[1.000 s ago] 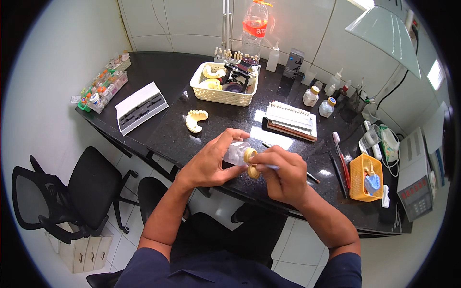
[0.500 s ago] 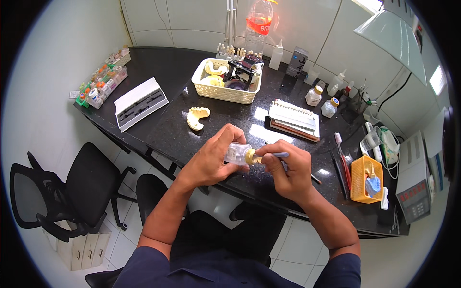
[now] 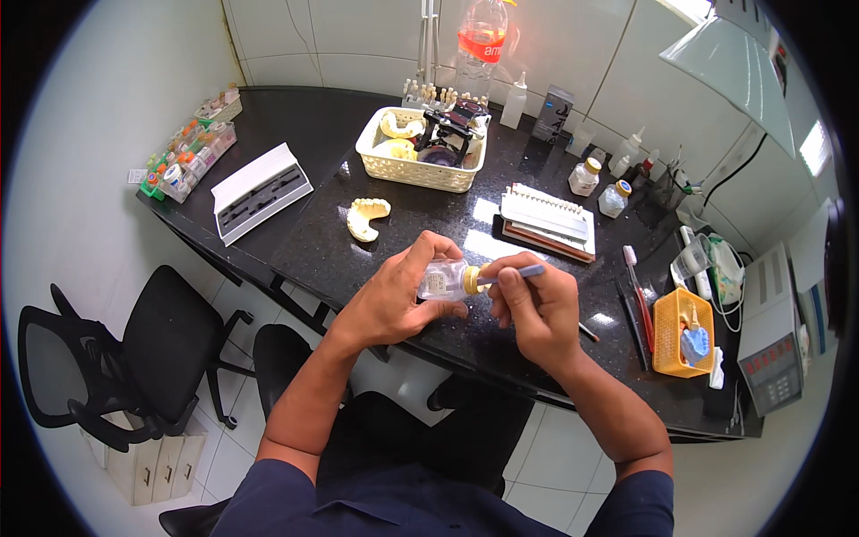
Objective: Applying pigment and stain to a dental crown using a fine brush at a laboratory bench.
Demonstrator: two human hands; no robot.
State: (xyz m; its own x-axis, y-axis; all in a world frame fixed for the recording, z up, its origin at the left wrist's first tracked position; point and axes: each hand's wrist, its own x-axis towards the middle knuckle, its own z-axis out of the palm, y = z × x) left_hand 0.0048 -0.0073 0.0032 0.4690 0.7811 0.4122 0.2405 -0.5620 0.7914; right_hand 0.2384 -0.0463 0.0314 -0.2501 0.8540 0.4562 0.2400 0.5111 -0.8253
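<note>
My left hand [image 3: 389, 291] is closed around a small clear bottle [image 3: 440, 283] with a yellow neck or lid, lying on its side toward the right. My right hand [image 3: 541, 309] pinches a slim tool with a grey-blue handle [image 3: 514, 274] between thumb and fingers. The handle's inner end meets the bottle's yellow end; whether it goes inside, I cannot tell. Both hands are over the near edge of the black desk [image 3: 309, 246]. A cream dental arch model [image 3: 367, 219] rests on the desk beyond my left hand.
Behind stands a cream basket [image 3: 420, 174] with dental models and a black articulator. A white tooth-shade holder [image 3: 548, 219] lies to its right. An orange basket [image 3: 683, 333] holds a blue piece, beside a toothbrush [image 3: 639, 286]. An open white case [image 3: 262, 194] sits left.
My right hand has turned and shifted slightly right, and the tool handle is tilted up more at its outer end. My left thumb has come away from the bottle's yellow end.
</note>
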